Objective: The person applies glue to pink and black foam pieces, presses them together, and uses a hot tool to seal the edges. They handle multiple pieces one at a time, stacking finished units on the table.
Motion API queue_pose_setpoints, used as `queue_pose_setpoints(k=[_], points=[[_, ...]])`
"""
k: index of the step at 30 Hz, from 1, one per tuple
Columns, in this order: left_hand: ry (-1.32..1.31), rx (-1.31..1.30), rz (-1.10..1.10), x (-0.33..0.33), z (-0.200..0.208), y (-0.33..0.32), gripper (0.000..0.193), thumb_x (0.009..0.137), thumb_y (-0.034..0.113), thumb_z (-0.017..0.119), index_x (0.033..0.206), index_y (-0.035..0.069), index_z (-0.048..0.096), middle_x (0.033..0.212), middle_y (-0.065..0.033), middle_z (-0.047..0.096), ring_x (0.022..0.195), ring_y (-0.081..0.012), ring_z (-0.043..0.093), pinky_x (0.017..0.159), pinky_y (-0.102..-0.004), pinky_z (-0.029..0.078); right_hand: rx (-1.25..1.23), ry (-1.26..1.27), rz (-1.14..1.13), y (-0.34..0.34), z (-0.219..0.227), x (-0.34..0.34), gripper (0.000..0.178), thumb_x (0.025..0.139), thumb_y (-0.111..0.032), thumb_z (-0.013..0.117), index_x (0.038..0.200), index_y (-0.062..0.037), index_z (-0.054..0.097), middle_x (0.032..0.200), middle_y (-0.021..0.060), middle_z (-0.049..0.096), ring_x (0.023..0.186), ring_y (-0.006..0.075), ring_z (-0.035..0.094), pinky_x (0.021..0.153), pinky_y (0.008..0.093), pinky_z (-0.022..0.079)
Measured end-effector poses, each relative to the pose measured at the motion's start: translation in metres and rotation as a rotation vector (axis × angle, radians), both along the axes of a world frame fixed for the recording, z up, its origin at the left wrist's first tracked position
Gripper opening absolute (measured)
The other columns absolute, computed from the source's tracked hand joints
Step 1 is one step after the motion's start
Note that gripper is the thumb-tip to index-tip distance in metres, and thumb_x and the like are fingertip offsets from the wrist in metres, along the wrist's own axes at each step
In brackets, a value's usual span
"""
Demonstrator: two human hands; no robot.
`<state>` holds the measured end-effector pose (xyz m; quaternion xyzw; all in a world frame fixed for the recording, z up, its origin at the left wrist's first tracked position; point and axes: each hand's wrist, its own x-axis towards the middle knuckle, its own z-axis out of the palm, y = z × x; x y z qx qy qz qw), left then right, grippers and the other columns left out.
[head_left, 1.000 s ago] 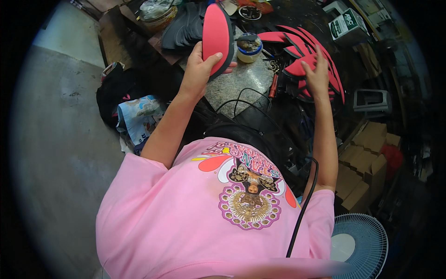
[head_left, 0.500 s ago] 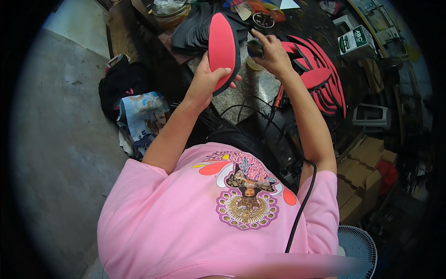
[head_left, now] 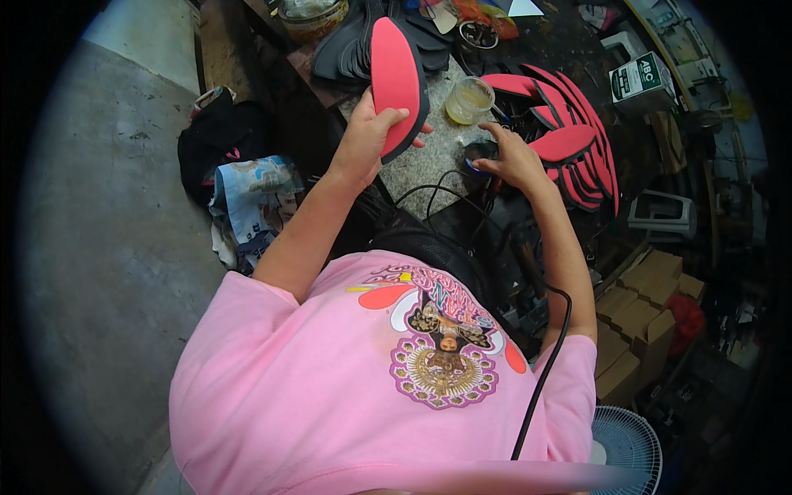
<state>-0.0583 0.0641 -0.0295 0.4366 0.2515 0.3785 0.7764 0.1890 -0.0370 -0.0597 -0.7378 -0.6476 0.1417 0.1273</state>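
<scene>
My left hand (head_left: 363,136) is closed around a shoe sole (head_left: 396,74), bright pink on its face with a dark edge, held upright above the bench. The thumb presses on the pink face and the fingertips show past the far edge. Low over the stone slab (head_left: 437,153), my right hand (head_left: 516,161) has thumb and fingers around a dark round lid (head_left: 480,153) with some blue at its rim. Just beyond it stands an uncovered clear jar (head_left: 470,101) with yellowish liquid inside.
Pink-and-black soles (head_left: 569,144) lie fanned out on the right. A stack of dark soles (head_left: 351,49) sits behind my left hand. Black cables (head_left: 445,188) cross the slab's near edge. Cardboard boxes (head_left: 635,313) and a fan (head_left: 631,450) are at the lower right.
My right hand has come back toward me from over the jar with the dark lid, leaving the jar's top uncovered. The sole in my left hand has barely moved.
</scene>
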Motion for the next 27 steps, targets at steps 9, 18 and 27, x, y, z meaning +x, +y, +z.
queue_pose_setpoints(k=[9, 18, 27], points=[[-0.013, -0.092, -0.053, -0.005, 0.010, -0.008, 0.045, 0.088, -0.001, 0.042, 0.132, -0.003, 0.036, 0.107, -0.0153, 0.058, 0.091, -0.0308, 0.067, 0.077, -0.0395, 0.059, -0.095, -0.590, 0.144, 0.068, 0.015, 0.015, 0.070, 0.066, -0.050, 0.080, 0.130, -0.0338, 0.059, 0.149, 0.0096, 0.040, 0.137, 0.0344, 0.035, 0.107, 0.0510, 0.036], [-0.019, -0.100, 0.118, -0.017, 0.005, -0.004, 0.044, 0.090, 0.005, 0.050, 0.134, -0.001, 0.046, 0.118, -0.0063, 0.058, 0.109, -0.0107, 0.056, 0.098, -0.0260, 0.041, -0.321, -0.849, 0.186, 0.103, -0.001, 0.010, 0.058, 0.060, -0.055, 0.080, 0.111, -0.0289, 0.073, 0.157, 0.0089, 0.027, 0.146, 0.0334, 0.020, 0.110, 0.0656, 0.021], [0.085, -0.027, -0.071, -0.013, 0.007, -0.006, 0.049, 0.092, 0.007, 0.056, 0.138, 0.004, 0.040, 0.119, -0.0043, 0.059, 0.099, -0.0098, 0.063, 0.077, -0.0259, 0.055, 0.025, -0.199, -0.042, 0.083, 0.018, 0.038, 0.048, 0.070, -0.055, 0.076, 0.106, -0.0233, 0.072, 0.148, 0.0134, 0.042, 0.136, 0.0331, 0.039, 0.106, 0.0585, 0.031]])
